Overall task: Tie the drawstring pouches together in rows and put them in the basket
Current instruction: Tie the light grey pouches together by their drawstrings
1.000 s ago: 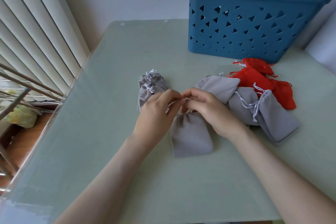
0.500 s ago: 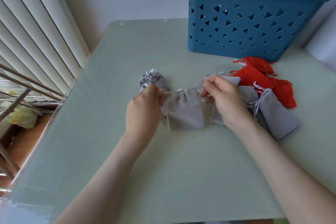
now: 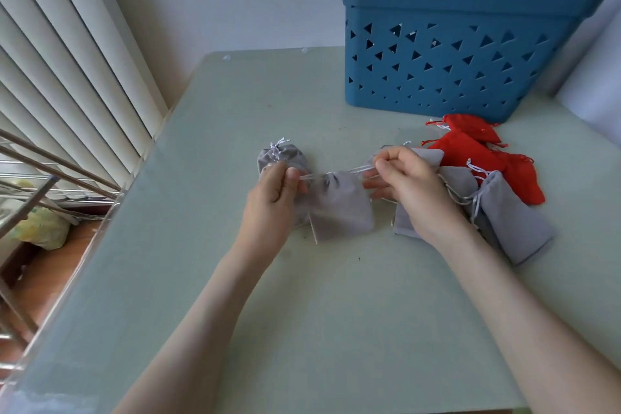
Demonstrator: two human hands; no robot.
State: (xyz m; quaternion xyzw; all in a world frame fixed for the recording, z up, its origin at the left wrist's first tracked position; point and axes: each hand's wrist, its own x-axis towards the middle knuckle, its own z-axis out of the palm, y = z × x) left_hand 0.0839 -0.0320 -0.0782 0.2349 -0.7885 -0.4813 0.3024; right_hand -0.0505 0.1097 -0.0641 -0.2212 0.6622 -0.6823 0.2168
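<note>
Since the earlier frame both hands have drawn apart, cinching the mouth of the grey pouch (image 3: pixel 339 208) at the frame's centre, which now hangs gathered between them just over the worktop (image 3: pixel 336 312).

Largest thing in sight, the blue basket (image 3: pixel 453 54) stands at the upper right, its inside not visible from here. Below it, right of centre, loose grey pouches (image 3: pixel 510 225) lie overlapping, with red pouches (image 3: pixel 470 151) behind them, all within easy reach, probably waiting their turn. A bunched pair of grey pouches (image 3: pixel 282 156) sits just above the left hand, likely tied off already.

Each grip is closed on a drawstring end: the left hand (image 3: pixel 272 191) pinches the cord (image 3: pixel 311 177) between thumb and finger, the right hand (image 3: pixel 406 185) holds the opposite cord in a curled fist. Pulling outward this way seems meant to close the pouch before knotting it to its neighbours.
</note>
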